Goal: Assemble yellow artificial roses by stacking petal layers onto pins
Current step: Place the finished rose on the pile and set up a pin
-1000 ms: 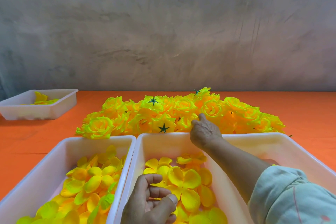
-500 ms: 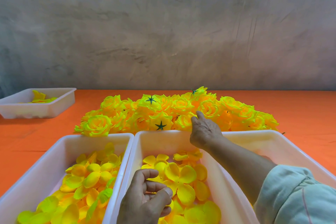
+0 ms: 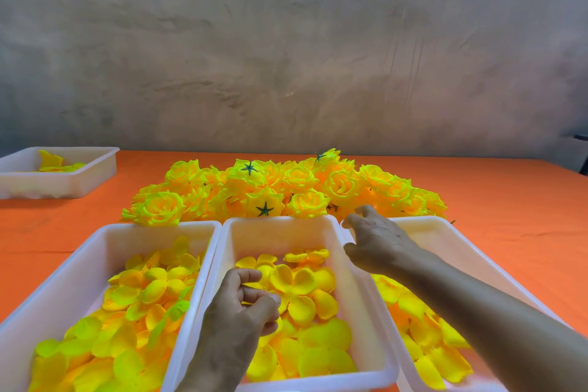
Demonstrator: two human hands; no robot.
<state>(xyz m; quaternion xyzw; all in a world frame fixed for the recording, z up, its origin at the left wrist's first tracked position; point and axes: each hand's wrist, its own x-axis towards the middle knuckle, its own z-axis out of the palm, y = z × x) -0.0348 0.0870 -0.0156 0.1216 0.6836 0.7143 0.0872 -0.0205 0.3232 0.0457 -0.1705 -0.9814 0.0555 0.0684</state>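
Our left hand [image 3: 237,312] curls its fingers [image 3: 245,275] around a yellow petal layer in the middle tray [image 3: 356,283], at six o'clock on the orange worktop [image 3: 509,194]. Our right hand [image 3: 378,239] hovers with fingers spread and empty over the rim between trays, with the finished roses [image 3: 286,191] heaped at twelve o'clock.

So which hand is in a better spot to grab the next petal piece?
Probably the left hand. It sits curled right over the petals in the middle tray, fingertips touching them. The right hand is farther back, spread open by the pile of roses.
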